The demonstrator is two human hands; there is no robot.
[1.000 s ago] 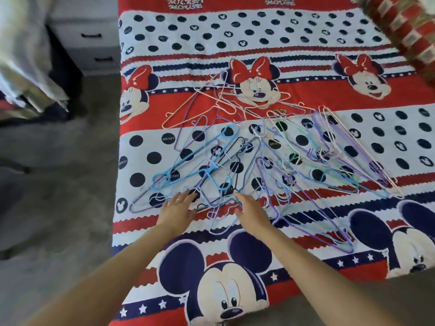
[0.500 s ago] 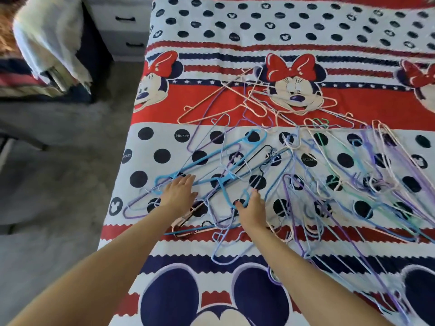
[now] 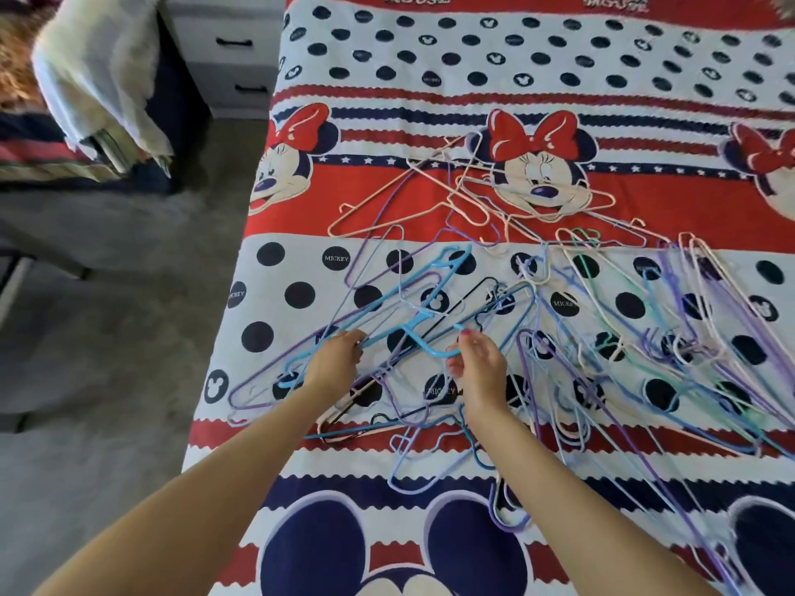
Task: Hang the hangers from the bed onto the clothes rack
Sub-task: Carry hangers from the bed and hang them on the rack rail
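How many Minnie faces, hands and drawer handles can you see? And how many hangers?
Minnie faces: 3
Hands: 2, left hand and right hand, each gripping a blue hanger
Drawer handles: 2
Total: 7
The hangers are too tangled to count.

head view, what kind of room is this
Most likely a bedroom: a bed with a cartoon-mouse cover, a pile of hangers on it, and a chest of drawers beside it on carpet.
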